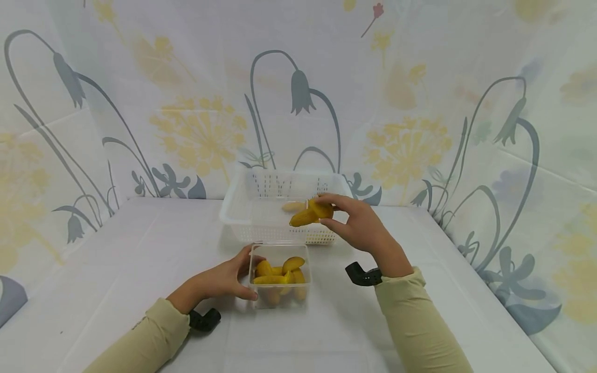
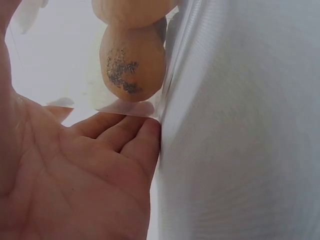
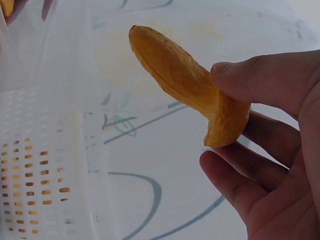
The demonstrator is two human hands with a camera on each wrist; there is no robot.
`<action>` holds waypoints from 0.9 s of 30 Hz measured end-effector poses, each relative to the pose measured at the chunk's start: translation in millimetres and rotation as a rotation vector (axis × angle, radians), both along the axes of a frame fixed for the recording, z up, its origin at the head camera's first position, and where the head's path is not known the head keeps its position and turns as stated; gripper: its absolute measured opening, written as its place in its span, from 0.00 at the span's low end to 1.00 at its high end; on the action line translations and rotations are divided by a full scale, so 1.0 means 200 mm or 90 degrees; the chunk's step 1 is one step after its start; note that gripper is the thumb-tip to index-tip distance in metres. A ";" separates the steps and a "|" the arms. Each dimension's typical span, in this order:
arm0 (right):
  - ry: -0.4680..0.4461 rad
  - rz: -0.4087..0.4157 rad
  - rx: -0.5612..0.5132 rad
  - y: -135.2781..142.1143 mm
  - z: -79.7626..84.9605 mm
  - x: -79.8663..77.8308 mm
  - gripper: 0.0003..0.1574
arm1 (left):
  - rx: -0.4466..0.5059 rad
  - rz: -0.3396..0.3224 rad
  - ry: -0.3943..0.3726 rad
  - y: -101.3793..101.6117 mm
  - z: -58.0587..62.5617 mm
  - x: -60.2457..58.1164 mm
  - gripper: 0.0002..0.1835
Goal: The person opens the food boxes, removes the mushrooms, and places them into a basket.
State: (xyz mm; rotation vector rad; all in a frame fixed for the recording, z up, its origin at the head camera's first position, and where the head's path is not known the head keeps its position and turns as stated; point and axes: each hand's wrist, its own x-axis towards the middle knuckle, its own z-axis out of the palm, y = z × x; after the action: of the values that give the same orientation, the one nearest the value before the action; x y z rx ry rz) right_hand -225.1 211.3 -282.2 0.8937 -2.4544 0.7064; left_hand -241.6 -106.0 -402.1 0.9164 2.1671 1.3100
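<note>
In the head view my right hand pinches a yellow mushroom between thumb and fingers, raised over the front right part of a white basket. The right wrist view shows this mushroom with its thick stem pointing away from the fingers. My left hand holds a clear plastic box by its left side, thumb at the near corner. Several yellow mushrooms lie in that box. Through its wall, the left wrist view shows a mushroom end with dark specks, close to the fingertips.
The slotted white basket stands behind the clear box, against the patterned backdrop. A pale yellow piece shows inside the basket. A white cloth covers the table.
</note>
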 end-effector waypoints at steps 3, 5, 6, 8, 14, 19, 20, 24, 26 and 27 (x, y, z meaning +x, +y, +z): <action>0.000 -0.007 -0.008 0.03 0.00 -0.01 0.23 | 0.016 -0.006 -0.002 0.00 0.00 0.00 0.57; -0.001 0.001 -0.020 0.04 0.00 -0.02 0.23 | 0.022 -0.008 -0.001 0.00 0.00 0.00 0.55; -0.004 0.005 -0.026 0.05 0.00 -0.02 0.23 | 0.025 -0.009 0.001 0.00 0.00 0.00 0.55; -0.007 0.009 -0.041 0.07 0.00 -0.03 0.23 | 0.030 -0.010 0.002 0.00 -0.01 0.00 0.54; -0.008 -0.026 -0.061 0.12 -0.03 -0.07 0.24 | 0.035 -0.001 0.012 -0.01 0.00 0.00 0.55; -0.012 -0.050 -0.070 0.14 -0.06 -0.11 0.24 | 0.040 0.001 0.014 -0.01 0.00 0.00 0.55; -0.014 -0.055 -0.073 0.15 -0.06 -0.12 0.24 | 0.041 0.000 0.012 -0.01 0.00 0.00 0.55; -0.027 -0.094 -0.069 0.15 -0.10 -0.15 0.24 | 0.037 -0.001 0.009 -0.01 0.00 -0.01 0.55; -0.038 -0.108 -0.069 0.15 -0.12 -0.16 0.24 | 0.035 -0.003 0.010 -0.01 0.00 -0.01 0.54; -0.043 -0.117 -0.068 0.15 -0.13 -0.16 0.24 | 0.034 -0.004 0.009 -0.01 0.00 -0.01 0.54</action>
State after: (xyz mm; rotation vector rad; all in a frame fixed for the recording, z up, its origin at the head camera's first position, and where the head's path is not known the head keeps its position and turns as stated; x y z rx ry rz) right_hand -257.9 242.1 -309.0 0.6049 -2.4920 0.8036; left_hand -243.4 -108.3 -402.5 0.9561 2.1473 1.3687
